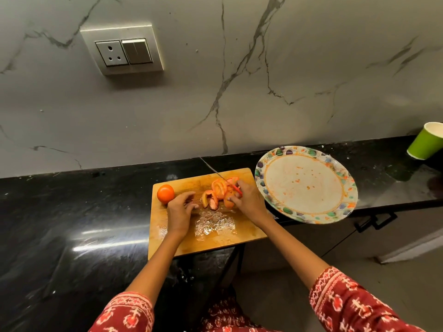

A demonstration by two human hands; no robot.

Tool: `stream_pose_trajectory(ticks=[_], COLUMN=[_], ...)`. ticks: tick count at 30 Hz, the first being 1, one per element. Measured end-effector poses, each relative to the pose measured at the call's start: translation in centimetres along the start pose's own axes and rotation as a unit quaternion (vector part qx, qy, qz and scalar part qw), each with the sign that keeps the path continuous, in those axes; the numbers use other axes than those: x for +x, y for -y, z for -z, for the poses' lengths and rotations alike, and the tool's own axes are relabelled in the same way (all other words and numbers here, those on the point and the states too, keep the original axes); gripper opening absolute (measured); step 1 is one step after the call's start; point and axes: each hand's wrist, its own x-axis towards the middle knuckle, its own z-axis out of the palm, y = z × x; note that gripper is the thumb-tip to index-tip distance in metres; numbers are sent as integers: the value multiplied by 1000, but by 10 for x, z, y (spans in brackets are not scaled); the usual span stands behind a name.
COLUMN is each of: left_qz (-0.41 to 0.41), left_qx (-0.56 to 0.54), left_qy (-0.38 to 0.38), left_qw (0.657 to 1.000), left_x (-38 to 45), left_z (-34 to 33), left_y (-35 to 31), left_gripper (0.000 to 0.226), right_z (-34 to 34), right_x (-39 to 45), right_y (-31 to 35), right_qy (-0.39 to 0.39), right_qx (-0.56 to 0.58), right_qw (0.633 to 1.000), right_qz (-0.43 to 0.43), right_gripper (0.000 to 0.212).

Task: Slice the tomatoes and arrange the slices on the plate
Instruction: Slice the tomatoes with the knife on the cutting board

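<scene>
- Patterned plate (345, 188): right of the cutting board (167, 240), light, overhanging the counter edge, smeared but holding no slices.
- Whole tomato (165, 193): board's far-left corner, firm, smooth, likely to roll; steady it from above.
- Tomato slices (219, 191): heaped mid-board, soft, wet, slippery; lift by the rims.
- Right hand (248, 201): curled round a red-handled knife (213, 169), fingertips on slices.
- Left hand (179, 209): loosely curled, holding nothing, beside the slices.

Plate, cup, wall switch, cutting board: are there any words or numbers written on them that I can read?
None: no readable words, numbers or brand names show anywhere.
Plate: only a coloured leaf-and-dot pattern on the rim, no letters.
Green cup: plain, no print on the side that shows.
Socket and switch panel: no markings visible.
Cutting board: bare wood, wet, no logo.
Sleeves: a red and white pattern, no text.
</scene>
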Motion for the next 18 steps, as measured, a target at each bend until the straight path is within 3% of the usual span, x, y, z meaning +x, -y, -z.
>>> stream_pose_trajectory(ticks=[3, 10, 14, 18], left_qz=[8, 11, 51, 116], left_qx=[-1, 7, 55, 101], left_qy=[-16, -58, -92, 12], left_qw=[1000, 998, 993, 988], left_x=[-5, -2, 14, 39], left_z=[11, 35, 45, 47], left_y=[6, 19, 25, 31], left_gripper=[29, 26, 46, 85], right_z=[-14, -25, -26, -24], right_x=[-4, 9, 15, 21], right_y=[15, 33, 32, 34], right_qy=[43, 145, 142, 136], right_qx=[-4, 91, 110, 138], right_qw=[999, 984, 982, 979], right_qz=[16, -52, -63, -69], right_gripper=[27, 26, 16, 18])
